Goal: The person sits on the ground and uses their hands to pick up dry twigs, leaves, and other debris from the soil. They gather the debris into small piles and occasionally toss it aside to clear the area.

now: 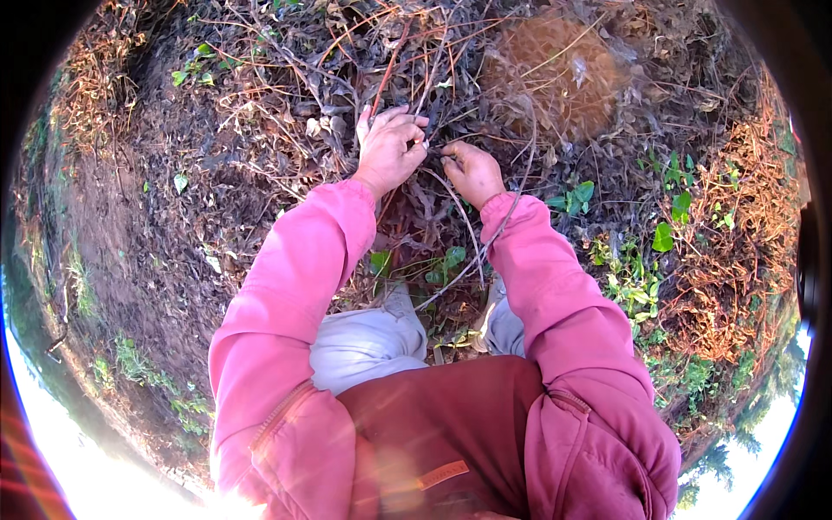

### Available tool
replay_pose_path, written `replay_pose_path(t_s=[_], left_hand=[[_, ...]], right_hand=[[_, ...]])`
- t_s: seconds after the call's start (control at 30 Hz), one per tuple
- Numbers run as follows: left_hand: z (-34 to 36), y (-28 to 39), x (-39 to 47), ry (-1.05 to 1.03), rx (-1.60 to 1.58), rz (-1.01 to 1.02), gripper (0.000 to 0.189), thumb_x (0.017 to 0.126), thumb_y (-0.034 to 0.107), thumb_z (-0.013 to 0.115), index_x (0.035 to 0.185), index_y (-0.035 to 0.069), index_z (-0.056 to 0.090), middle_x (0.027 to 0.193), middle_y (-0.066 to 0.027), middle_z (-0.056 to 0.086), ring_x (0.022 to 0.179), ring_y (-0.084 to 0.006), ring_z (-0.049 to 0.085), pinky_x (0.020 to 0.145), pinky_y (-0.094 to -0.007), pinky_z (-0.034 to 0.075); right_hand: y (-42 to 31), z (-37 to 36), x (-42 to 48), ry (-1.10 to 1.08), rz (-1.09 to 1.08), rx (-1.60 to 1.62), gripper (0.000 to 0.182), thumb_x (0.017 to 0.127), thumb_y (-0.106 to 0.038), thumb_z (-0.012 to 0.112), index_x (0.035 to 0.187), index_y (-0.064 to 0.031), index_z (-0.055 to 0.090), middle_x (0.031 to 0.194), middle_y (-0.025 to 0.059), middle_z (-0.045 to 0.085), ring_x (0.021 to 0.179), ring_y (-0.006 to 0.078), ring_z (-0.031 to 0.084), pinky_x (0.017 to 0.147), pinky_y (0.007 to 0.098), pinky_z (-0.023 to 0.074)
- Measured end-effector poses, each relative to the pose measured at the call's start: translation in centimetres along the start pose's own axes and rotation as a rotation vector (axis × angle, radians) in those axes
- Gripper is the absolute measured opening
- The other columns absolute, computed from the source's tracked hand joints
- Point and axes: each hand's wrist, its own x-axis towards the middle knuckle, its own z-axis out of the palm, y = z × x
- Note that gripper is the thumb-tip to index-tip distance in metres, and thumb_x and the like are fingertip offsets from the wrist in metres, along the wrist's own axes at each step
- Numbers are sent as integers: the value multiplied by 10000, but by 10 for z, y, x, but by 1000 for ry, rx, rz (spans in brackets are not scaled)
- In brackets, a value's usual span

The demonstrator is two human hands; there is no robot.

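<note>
Both of my hands are over a bed of dry, withered leaves and vines (pixel 416 214). My left hand (pixel 392 144) has its thumb and forefinger pinched together on something too small to make out, with a reddish stem (pixel 393 65) running up from beside its fingers. Just to the right, my right hand (pixel 474 170) is curled, thumb against forefinger; what lies between them is not clear. The two hands are close but apart. A long bare stem (pixel 513 211) arches across my right cuff and down towards my knees.
Green-leaved plants (pixel 575 198) grow among the dead foliage at the right. Brown dry vegetation (pixel 734 292) is heaped farther right. Bare soil (pixel 107 240) shows at the left. Thin branches (pixel 286 58) stick up at the top. My bent legs (pixel 367 341) are just below the hands.
</note>
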Motion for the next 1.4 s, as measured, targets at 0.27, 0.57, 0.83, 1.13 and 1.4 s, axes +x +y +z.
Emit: replay_pose_path(t_s=[0.27,0.57,0.83,1.13,1.4], left_hand=[[-3,-1,-1,-43,-1,19,77,729,213,614,739,137,618,1076,50,613,1197,-224,423,1043,-556,90],[-4,-5,-2,-12,6,-6,66,722,168,602,675,123,607,1004,73,627,1125,-198,468,1027,-518,139],[-24,-14,2,57,-220,-53,29,706,149,620,688,131,635,921,67,651,1025,-158,531,1002,-470,176],[-31,-3,4,3,-351,-100,69,729,166,641,681,116,641,982,40,649,1039,-163,532,1026,-434,152],[-33,14,-4,57,-126,9,75,695,137,660,753,164,699,1177,15,582,1201,-230,433,1058,-489,92]], right_hand=[[-6,-5,2,-67,65,-257,238,780,-283,547,793,-67,647,751,180,617,728,354,604,665,421,484],[39,53,4,-110,365,63,354,744,-310,537,736,27,645,705,243,597,677,368,602,676,423,464],[35,16,13,-67,18,422,258,799,-208,568,685,20,612,580,41,543,490,148,497,483,286,397],[-22,19,18,128,613,1928,242,834,-202,554,640,-118,437,752,46,593,509,121,448,422,243,333],[-11,32,41,113,969,1524,253,863,-299,507,673,-146,441,607,11,487,431,139,399,399,275,294]])
